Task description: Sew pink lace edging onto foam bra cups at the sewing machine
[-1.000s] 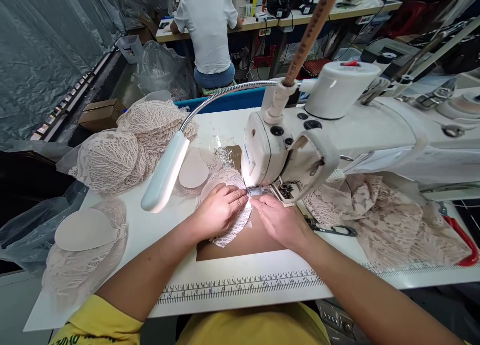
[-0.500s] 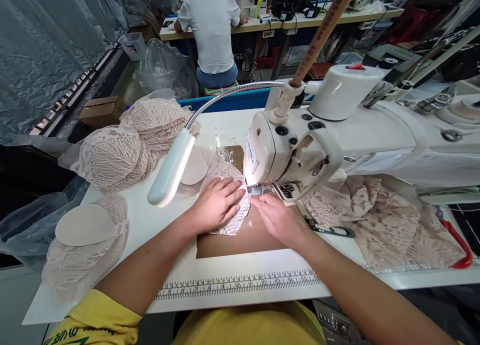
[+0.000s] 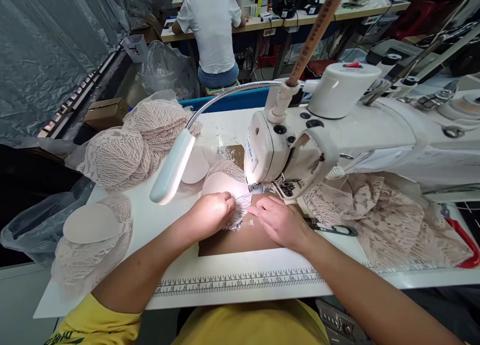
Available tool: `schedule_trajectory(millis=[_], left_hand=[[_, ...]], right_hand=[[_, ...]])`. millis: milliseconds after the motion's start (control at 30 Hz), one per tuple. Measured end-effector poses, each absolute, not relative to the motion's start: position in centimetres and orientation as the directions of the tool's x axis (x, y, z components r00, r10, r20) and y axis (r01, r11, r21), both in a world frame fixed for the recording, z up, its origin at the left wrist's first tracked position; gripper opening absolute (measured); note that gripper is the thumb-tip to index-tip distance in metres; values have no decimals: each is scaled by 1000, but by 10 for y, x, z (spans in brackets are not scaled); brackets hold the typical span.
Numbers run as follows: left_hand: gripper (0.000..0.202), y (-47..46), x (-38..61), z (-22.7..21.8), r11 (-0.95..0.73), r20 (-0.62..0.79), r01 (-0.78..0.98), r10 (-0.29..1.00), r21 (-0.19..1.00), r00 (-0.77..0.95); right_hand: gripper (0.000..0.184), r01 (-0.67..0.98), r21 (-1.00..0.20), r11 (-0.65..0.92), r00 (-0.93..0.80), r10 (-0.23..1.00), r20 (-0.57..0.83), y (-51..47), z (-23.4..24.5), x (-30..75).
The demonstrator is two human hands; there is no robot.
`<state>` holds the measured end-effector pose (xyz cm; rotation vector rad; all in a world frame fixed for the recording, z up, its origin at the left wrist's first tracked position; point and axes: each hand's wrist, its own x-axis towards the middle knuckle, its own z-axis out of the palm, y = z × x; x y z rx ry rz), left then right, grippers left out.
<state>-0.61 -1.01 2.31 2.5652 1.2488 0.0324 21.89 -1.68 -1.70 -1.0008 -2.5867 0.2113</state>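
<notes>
A pale foam cup with lace over it [image 3: 225,184] lies under the foot of the white sewing machine [image 3: 288,150]. My left hand [image 3: 212,214] is curled, pinching the bunched lace edge [image 3: 243,210] in front of the needle. My right hand [image 3: 281,222] rests beside it on the brown plate [image 3: 240,242], fingers together and pointing at the same lace edge, touching it.
A pile of lace cups [image 3: 131,145] sits at the back left, with a single cup [image 3: 92,225] on lace at the near left. Loose lace [image 3: 378,220] and black snips [image 3: 332,230] lie to the right. A gooseneck lamp [image 3: 172,167] hangs over the table. A person in white sits at a far bench [image 3: 212,30].
My left hand went from lying flat on the lace to a curled pinch, gathering the lace edge and baring the foam cup. My right hand drew slightly back.
</notes>
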Motion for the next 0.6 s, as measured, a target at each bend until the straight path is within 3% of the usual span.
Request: schedule_trajectory(millis=[133, 200, 267, 600], left_hand=[[27, 3, -17, 20, -458, -120, 670, 768, 585, 629], [28, 10, -26, 22, -305, -188, 573, 741, 761, 645], [29, 16, -34, 24, -153, -263, 498, 699, 854, 665], [27, 9, -34, 29, -113, -285, 423, 583, 899, 761]], right_hand=[[31, 631, -246, 736, -692, 677, 252, -17, -16, 219], [31, 633, -247, 734, -691, 680, 248, -17, -17, 219], [32, 635, -253, 730, -687, 684, 246, -17, -18, 219], [35, 656, -242, 715, -666, 699, 261, -16, -18, 219]])
